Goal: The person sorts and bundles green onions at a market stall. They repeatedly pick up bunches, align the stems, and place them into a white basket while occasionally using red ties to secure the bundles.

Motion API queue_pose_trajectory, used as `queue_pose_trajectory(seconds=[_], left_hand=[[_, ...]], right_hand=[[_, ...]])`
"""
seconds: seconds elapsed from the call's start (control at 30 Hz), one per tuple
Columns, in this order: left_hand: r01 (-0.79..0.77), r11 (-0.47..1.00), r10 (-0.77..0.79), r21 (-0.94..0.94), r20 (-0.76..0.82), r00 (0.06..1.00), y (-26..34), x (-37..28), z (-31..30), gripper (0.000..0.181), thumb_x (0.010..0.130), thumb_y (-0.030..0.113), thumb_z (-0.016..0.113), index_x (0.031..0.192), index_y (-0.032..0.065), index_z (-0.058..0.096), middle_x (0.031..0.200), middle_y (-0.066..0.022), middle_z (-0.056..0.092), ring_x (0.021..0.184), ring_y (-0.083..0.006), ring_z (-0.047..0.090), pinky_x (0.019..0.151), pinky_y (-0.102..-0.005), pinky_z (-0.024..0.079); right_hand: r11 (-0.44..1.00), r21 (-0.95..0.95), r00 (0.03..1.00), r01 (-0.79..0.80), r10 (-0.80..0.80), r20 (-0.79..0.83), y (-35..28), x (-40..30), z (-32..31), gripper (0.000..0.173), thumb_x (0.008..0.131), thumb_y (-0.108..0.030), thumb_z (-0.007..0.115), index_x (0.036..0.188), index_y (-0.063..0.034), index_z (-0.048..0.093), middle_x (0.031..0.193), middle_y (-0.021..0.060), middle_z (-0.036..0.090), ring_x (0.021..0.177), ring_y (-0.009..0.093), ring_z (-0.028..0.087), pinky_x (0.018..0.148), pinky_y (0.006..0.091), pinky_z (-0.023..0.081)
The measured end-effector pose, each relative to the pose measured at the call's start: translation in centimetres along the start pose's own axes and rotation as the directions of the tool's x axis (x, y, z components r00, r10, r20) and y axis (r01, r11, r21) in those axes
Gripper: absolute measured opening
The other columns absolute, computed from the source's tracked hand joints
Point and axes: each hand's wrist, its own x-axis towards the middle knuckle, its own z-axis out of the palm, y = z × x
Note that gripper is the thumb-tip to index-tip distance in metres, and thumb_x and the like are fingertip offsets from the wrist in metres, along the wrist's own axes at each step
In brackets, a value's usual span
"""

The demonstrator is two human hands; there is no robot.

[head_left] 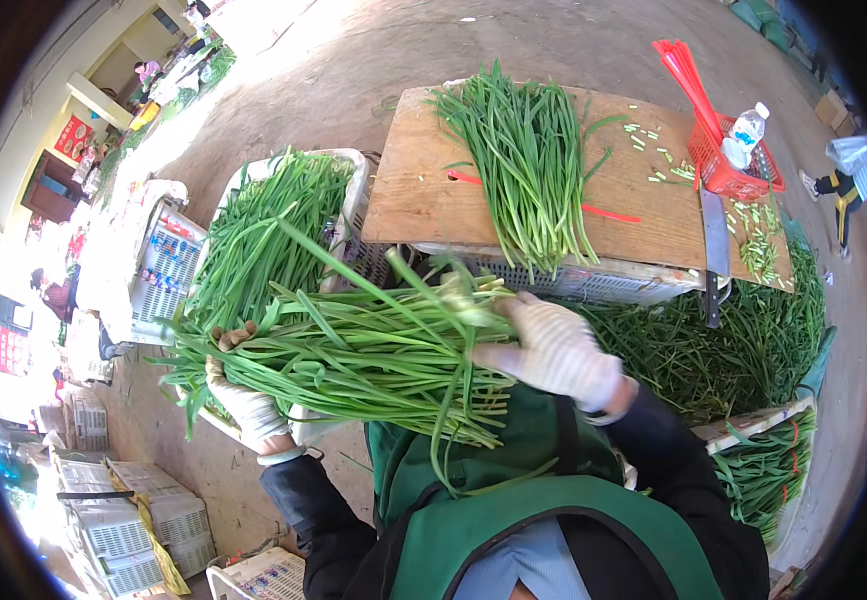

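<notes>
My gloved left hand (246,397) holds a large bunch of long green leaves, likely garlic chives (373,360), near its leafy end. The bunch lies sideways in front of my green apron (478,442). At the cut-stem end, my gloved right hand (561,349) pinches a few loose stalks (433,300); motion blurs its fingertips. Ahead, a second bunch of chives (527,172) rests on a wooden board (411,187), across a red tie strip (613,214). A cleaver-like knife (715,240) lies at the board's front edge, its black handle overhanging.
Left of the board stands a white crate (358,176) heaped with chives. A red basket (733,180) holds red strips (681,82) and a plastic bottle (750,124). Leaf trimmings (673,360) pile up at right. Stacked crates (140,517) stand lower left. A person (842,187) is at far right.
</notes>
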Motion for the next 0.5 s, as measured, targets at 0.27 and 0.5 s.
queue_pose_trajectory(seconds=[0.27, 0.5], left_hand=[[0.095, 0.995, -0.095, 0.004, -0.037, 0.995, 3.0, 0.1, 6.6, 0.026, 0.095, 0.023, 0.051, 0.105, -0.0010, 0.055, 0.081, -0.0061, 0.054, 0.084, -0.0239, 0.053, 0.098, -0.0453, 0.043], [-0.116, 0.993, 0.111, 0.001, 0.294, 0.949, 7.0, 1.1, 11.5, 0.026, 0.099, 0.018, 0.038, 0.109, -0.0021, 0.052, 0.085, -0.0074, 0.054, 0.082, -0.0210, 0.054, 0.097, -0.0435, 0.044]], right_hand=[[0.967, -0.255, 0.961, 0.016, -0.085, -0.263, -0.8, 2.6, 4.6, 0.033, 0.072, -0.035, 0.070, 0.081, -0.0045, 0.062, 0.076, 0.0150, 0.063, 0.066, 0.032, 0.063, 0.062, 0.0435, 0.050], [0.628, -0.617, 0.792, -0.474, 0.611, 0.014, 17.0, -5.2, 4.8, 0.018, 0.076, -0.017, 0.062, 0.089, -0.0106, 0.072, 0.094, 0.0099, 0.070, 0.087, 0.024, 0.068, 0.068, 0.0416, 0.053]])
